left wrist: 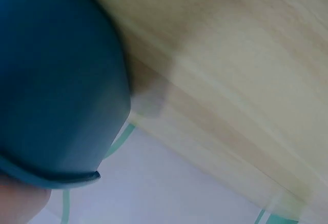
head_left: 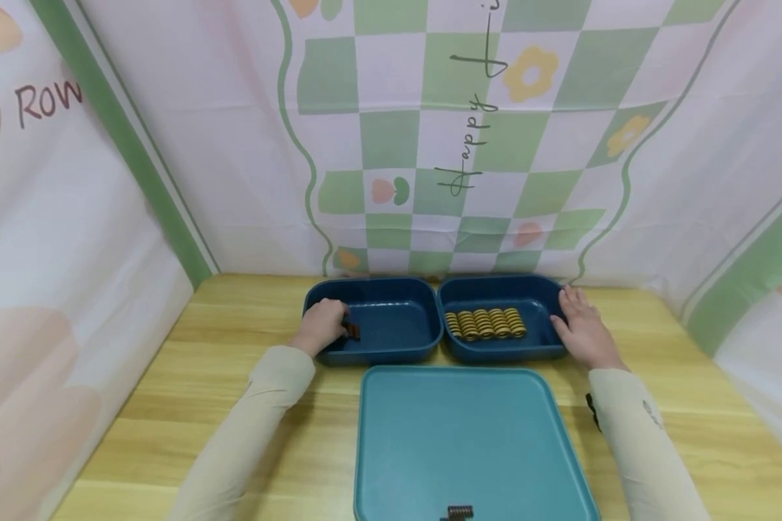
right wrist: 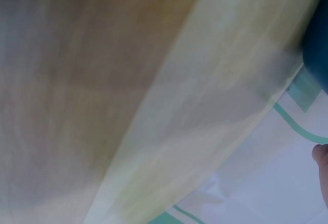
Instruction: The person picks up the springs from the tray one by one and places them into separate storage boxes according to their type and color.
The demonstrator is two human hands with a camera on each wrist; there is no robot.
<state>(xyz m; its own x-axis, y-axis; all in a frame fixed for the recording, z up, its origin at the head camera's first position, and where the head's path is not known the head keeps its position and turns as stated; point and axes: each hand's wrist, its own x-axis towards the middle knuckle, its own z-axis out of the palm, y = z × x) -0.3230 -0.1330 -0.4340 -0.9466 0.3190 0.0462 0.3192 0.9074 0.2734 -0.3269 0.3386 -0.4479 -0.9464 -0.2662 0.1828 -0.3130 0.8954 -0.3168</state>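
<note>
My left hand [head_left: 324, 325] reaches over the left end of the left dark blue bin [head_left: 391, 356]. Its bent fingers pinch a small dark brown piece [head_left: 353, 331] low inside; the thumb is mostly hidden. In the left wrist view, part of a finger [left wrist: 23, 203] shows by the bin's rim. My right hand [head_left: 584, 331] rests on the right end of the right dark blue bin [head_left: 505, 353], its fingers extended along the rim. That bin holds rows of gold-and-black ridged pieces [head_left: 486, 323]. A fingertip [right wrist: 321, 155] appears at the right wrist view's edge.
A teal tray [head_left: 456, 434] lies in front of the bins, with dark brown ridged pieces [head_left: 458, 512] at its near edge. The wooden table [head_left: 234, 311] extends to both sides. A patterned cloth [head_left: 443, 145] hangs directly behind the bins.
</note>
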